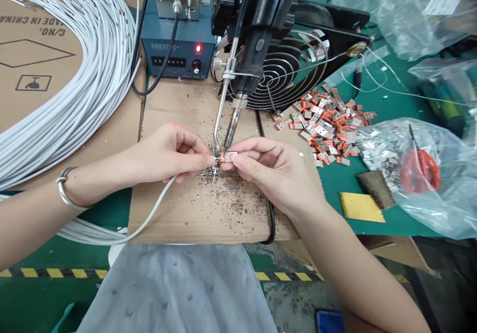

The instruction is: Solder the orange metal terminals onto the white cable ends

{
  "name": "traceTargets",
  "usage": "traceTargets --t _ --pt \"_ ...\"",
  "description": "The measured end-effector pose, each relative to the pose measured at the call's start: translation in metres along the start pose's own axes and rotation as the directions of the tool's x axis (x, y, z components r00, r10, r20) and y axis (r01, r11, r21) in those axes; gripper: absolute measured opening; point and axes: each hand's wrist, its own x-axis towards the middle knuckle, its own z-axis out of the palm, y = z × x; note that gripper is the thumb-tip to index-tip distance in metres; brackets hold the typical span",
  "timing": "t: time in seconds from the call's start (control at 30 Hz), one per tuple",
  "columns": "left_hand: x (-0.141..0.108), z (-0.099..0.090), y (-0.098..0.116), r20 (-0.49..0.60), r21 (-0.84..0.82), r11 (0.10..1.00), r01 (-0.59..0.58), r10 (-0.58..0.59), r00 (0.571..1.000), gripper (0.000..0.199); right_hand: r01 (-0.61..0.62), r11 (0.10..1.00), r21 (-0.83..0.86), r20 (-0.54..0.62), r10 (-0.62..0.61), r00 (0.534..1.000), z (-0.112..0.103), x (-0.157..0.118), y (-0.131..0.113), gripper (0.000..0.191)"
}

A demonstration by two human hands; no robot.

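Between thumb and fingers, my left hand [179, 155] pinches the end of a white cable [155, 208], its thin wires reaching an orange and silver USB connector [229, 157]. My right hand [270, 171] grips that connector by its metal shell. Right above the joint is the tip of a soldering iron [231, 124], held in a black stand, with a thin metal feed tube [224, 94] beside it. Whether the tip touches the wires is hard to tell. Solder bits lie scattered on the cardboard [167, 228] below.
Behind stand a blue solder feeder [177, 47] and a round fan grille [278, 77]. A large coil of white cables [108, 74] lies left. To the right are piled connectors [326, 124], a yellow sponge [361, 207], and a plastic bag [447, 199] with red-handled scissors [428, 170].
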Motion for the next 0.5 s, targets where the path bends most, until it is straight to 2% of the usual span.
traceTargets --t 0.5 --pt "-0.0018 0.0001 0.0023 0.001 -0.017 1.0 -0.018 0.018 1.0 0.01 -0.003 0.996 0.093 0.063 -0.003 0.998 -0.0048 0.0005 0.0032 0.005"
